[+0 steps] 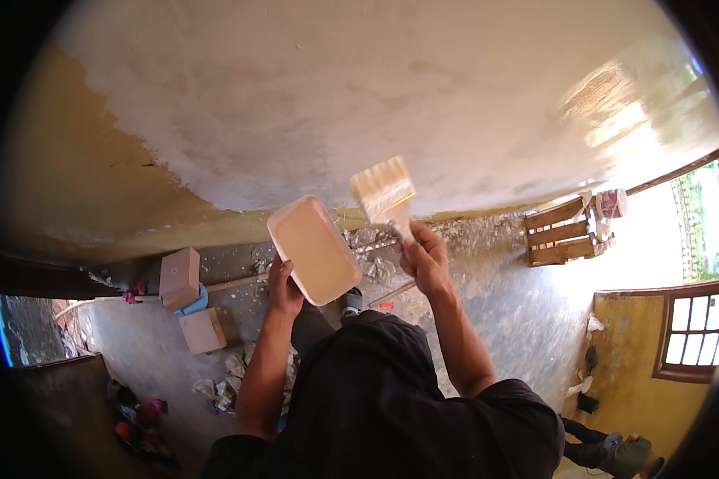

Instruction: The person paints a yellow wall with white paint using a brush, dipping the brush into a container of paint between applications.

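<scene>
My left hand (pixel 286 288) grips the near left edge of a rectangular plastic tub (pixel 355 276), which holds cream-coloured paint (pixel 313 251). In my right hand (pixel 425 260) is the handle of a wide flat paintbrush (pixel 386 187), its pale bristles pointing up and away from me. The brush is slightly blurred and stands apart from the tub, to its right. Beyond both is a wall (pixel 359 102), mostly coated whitish, with an ochre-yellow area at the left and along its foot. Whether the bristles touch the wall, I cannot tell.
Two cardboard boxes (pixel 180 278) sit on the floor at left, a blue item between them. Crumpled plastic (pixel 378 269) and scraps (pixel 233 374) litter the floor around my feet. A wooden slatted piece (pixel 560 233) and a bucket (pixel 611 203) stand right. Another person (pixel 620 452) is at lower right.
</scene>
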The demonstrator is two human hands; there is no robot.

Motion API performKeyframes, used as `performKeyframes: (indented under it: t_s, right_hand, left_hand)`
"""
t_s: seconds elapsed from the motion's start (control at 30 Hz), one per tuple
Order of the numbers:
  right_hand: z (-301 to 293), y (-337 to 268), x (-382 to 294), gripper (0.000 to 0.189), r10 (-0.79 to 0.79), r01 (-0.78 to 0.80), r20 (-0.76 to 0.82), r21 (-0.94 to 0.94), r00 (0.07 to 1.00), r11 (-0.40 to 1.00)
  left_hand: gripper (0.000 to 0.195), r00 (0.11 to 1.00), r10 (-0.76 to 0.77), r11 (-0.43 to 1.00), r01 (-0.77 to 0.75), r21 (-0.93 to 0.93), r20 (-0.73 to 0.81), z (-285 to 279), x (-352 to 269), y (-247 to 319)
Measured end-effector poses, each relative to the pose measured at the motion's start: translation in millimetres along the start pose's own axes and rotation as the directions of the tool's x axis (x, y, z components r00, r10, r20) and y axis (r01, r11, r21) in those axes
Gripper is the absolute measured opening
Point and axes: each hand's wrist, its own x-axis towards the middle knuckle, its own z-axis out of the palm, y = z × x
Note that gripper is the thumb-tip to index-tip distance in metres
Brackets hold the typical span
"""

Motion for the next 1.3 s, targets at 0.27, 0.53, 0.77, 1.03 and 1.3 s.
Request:
performKeyframes:
  t_s: [0.27,0.53,0.77,1.03,1.3]
  right_hand:
    - [-15,-9,54,0.036,-0.509,0.12,-0.299,-0.761,0.807,0.637]
    - [-85,115,96,0.031,-0.51,0.093,-0.201,-0.864,0.836,0.494]
    - [-101,96,121,0.039,-0.02,-0.199,-0.379,-0.528,0.925,0.825]
    - [-108,111,85,0.028,0.045,-0.2,-0.408,-0.345,0.912,0.917]
    - [-115,150,149,0.02,0.262,-0.339,-0.36,-0.17,0.895,0.925]
  left_hand:
    - [0.064,0.996,-0.022,1.0,0.023,0.01,-0.091,-30,-15,-4]
    - [0.065,0.993,0.007,0.999,-0.003,0.035,-0.116,-23,-37,7]
    - [0.062,0.988,-0.038,0.999,0.038,0.003,-0.151,-38,-44,4]
    - [0.064,0.982,0.008,0.999,0.002,0.053,-0.19,-32,-57,3]
    - [0.06,0.985,-0.059,0.998,0.056,-0.026,-0.16,-47,-58,0]
